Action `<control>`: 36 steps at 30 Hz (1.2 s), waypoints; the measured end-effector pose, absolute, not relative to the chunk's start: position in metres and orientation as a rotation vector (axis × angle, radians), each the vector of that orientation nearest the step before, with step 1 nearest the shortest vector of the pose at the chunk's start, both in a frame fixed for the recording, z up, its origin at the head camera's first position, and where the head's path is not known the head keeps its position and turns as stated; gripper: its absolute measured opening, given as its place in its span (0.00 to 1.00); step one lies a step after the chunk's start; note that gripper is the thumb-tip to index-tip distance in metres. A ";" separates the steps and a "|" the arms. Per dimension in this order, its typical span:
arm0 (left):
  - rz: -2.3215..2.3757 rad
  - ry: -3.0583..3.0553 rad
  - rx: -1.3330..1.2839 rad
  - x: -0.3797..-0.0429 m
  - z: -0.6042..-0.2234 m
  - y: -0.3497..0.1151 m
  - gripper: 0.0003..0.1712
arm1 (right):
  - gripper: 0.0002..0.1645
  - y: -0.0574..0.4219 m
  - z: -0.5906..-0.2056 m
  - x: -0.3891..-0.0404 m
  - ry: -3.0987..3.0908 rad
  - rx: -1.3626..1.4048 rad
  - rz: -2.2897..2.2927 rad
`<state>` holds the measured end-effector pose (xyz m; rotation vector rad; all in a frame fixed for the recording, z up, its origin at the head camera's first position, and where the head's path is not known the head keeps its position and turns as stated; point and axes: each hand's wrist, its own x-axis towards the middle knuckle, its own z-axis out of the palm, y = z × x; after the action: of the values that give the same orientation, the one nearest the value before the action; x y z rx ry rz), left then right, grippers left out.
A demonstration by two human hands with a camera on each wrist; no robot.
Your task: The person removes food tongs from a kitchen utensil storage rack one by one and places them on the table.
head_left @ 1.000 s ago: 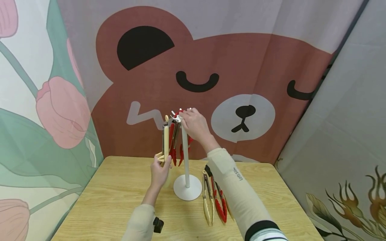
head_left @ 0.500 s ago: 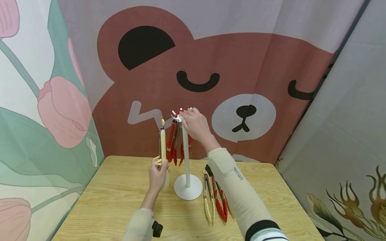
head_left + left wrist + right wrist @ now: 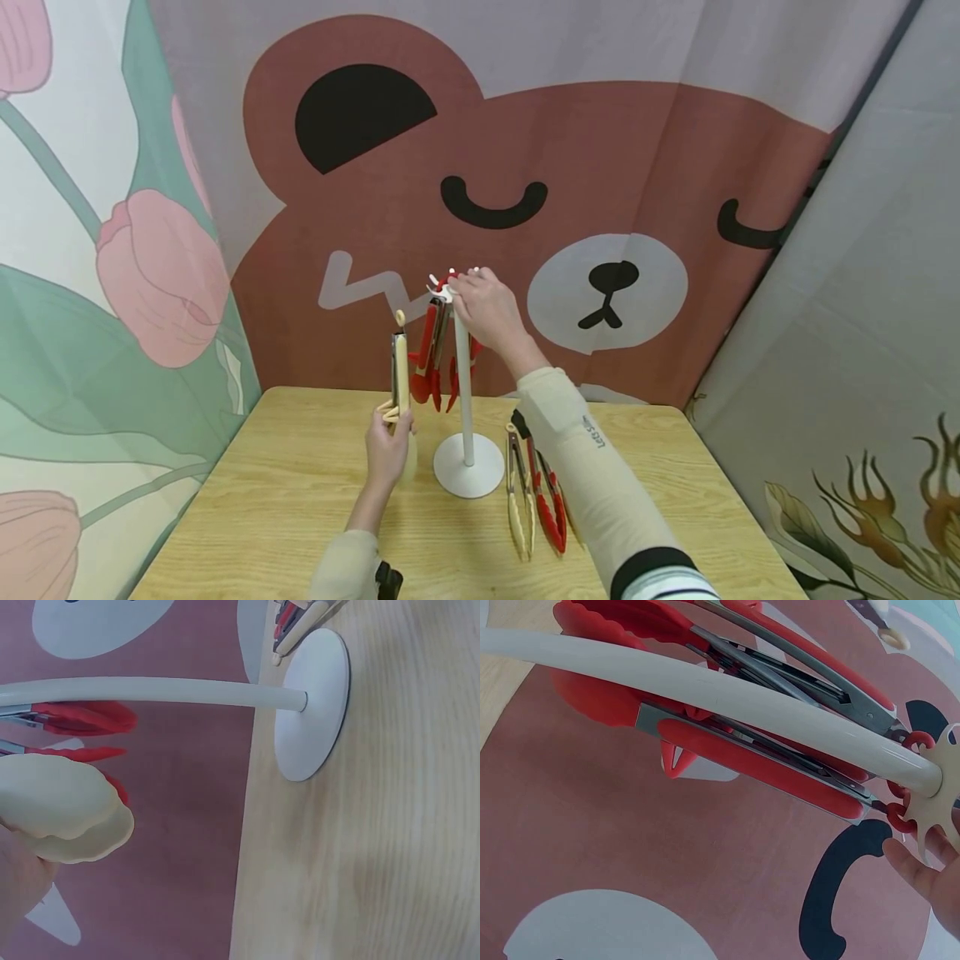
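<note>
In the head view my left hand [image 3: 386, 454] grips a pair of cream tongs [image 3: 402, 367] upright, hanging ring at the top, left of the white stand [image 3: 463, 392]. Their scalloped cream heads [image 3: 67, 806] poke out below the hand in the left wrist view. My right hand [image 3: 489, 310] holds the top of the stand, its thumb [image 3: 906, 859] beside the white hook rack [image 3: 946, 776] and the other fingers partly hidden. Several red tongs [image 3: 757, 769] hang by their rings from the rack, silicone heads down, around the pole.
Right of the round stand base [image 3: 468, 479], cream tongs [image 3: 517, 508] and red tongs [image 3: 551, 517] lie on the wooden table [image 3: 277, 492], partly behind my right sleeve. A bear-print curtain [image 3: 600, 167] hangs behind the table.
My left hand has drawn the cream tongs left and down, away from the hook rack. The right hand stays in place at the top of the stand.
</note>
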<state>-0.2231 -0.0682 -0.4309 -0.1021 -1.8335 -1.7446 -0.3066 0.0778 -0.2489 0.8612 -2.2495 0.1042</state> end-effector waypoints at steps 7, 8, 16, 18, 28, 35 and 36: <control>-1.619 -1.849 0.035 -0.237 -0.460 -0.073 0.16 | 0.19 0.078 -0.249 -0.307 -2.269 0.851 0.101; -1.605 -1.843 0.043 -0.238 -0.462 -0.073 0.16 | 0.19 0.077 -0.249 -0.307 -2.266 0.850 0.099; -1.579 -1.834 0.099 -0.237 -0.467 -0.074 0.17 | 0.19 0.078 -0.248 -0.308 -2.260 0.849 0.107; -1.572 -1.834 0.117 -0.236 -0.469 -0.074 0.16 | 0.19 0.078 -0.248 -0.307 -2.265 0.847 0.114; -1.550 -1.859 0.224 -0.232 -0.476 -0.076 0.15 | 0.19 0.077 -0.249 -0.306 -2.302 0.841 0.117; -1.528 -1.908 0.287 -0.233 -0.480 -0.076 0.17 | 0.19 0.077 -0.249 -0.307 -2.273 0.849 0.127; -1.529 -1.910 0.295 -0.233 -0.480 -0.076 0.17 | 0.19 0.077 -0.249 -0.307 -2.272 0.850 0.126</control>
<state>-0.2332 -0.0761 -0.4798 0.2946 -1.9099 -1.5295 -0.3073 0.0774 -0.2492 0.8495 -2.2720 0.1259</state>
